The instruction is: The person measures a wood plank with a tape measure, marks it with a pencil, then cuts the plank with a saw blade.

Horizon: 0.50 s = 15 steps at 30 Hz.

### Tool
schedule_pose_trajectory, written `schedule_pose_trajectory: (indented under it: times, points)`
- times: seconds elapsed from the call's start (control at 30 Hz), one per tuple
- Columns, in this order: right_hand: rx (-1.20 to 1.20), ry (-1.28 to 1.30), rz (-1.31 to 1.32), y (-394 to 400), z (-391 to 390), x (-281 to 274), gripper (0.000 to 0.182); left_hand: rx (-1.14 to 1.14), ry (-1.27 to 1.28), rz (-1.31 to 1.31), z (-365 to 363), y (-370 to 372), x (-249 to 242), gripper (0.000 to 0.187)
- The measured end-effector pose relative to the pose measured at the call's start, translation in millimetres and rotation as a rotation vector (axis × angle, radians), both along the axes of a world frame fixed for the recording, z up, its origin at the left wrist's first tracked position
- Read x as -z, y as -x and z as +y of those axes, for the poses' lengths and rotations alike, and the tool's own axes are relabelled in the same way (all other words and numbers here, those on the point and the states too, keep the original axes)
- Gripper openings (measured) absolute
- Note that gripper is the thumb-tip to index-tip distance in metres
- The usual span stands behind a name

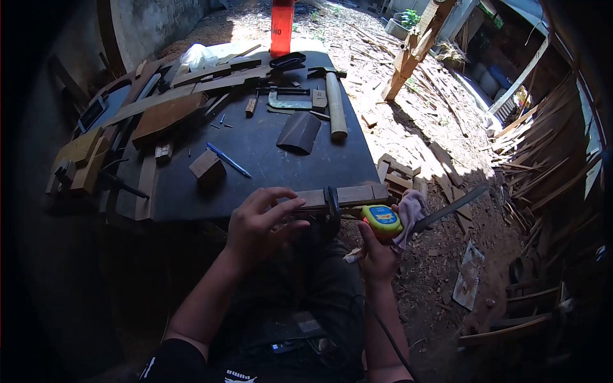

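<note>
A strip of wood (355, 194) lies along the table's near edge, with a black clamp (331, 207) around it. My left hand (263, 216) is at the strip's left end, its fingers apart and nothing held between them. To the right of the clamp, my right hand (378, 250) is wrapped round a yellow-green tape measure (383, 218) with a blue label. Just beyond the tape measure are a pale cloth (410, 214) and a long dark blade (452, 207); whether the right hand touches them cannot be made out.
On the dark table (268, 167) are a blue pen (228, 159), a small wood block (207, 167), sandpaper (299, 133), a hammer (334, 105), a C-clamp (290, 101) and a red bottle (281, 29). Boards (167, 118) lie at left. Wood scraps (399, 175) lie beyond the right edge.
</note>
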State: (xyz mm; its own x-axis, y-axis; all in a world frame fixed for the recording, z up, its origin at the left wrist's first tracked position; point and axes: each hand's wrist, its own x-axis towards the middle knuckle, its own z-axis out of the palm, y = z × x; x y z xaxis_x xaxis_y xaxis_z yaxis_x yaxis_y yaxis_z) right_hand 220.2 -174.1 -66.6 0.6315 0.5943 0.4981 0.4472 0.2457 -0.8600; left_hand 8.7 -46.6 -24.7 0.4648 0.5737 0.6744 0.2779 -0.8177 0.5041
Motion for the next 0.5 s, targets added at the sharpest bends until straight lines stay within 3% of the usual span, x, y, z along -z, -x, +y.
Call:
schedule_pose_trajectory:
  times: [0.07,0.13,0.37,0.4,0.5]
  points:
    - [-0.050,0.039,0.377,8,-1,-11,0.075,0.040,-0.049,0.101,14,0,0,0.032]
    - [-0.107,0.024,0.559,6,-2,-10,0.077,0.076,-0.092,0.123,24,1,2,0.030]
    - [-0.162,-0.105,0.343,-10,-1,3,0.074,0.075,-0.086,0.047,25,-8,8,0.024]
    - [-0.108,0.004,0.333,-9,-5,-1,0.073,0.064,-0.082,0.048,24,-9,7,0.024]
    - [-0.106,-0.048,0.204,-9,-5,-4,0.063,0.056,-0.104,0.054,23,-9,7,0.024]
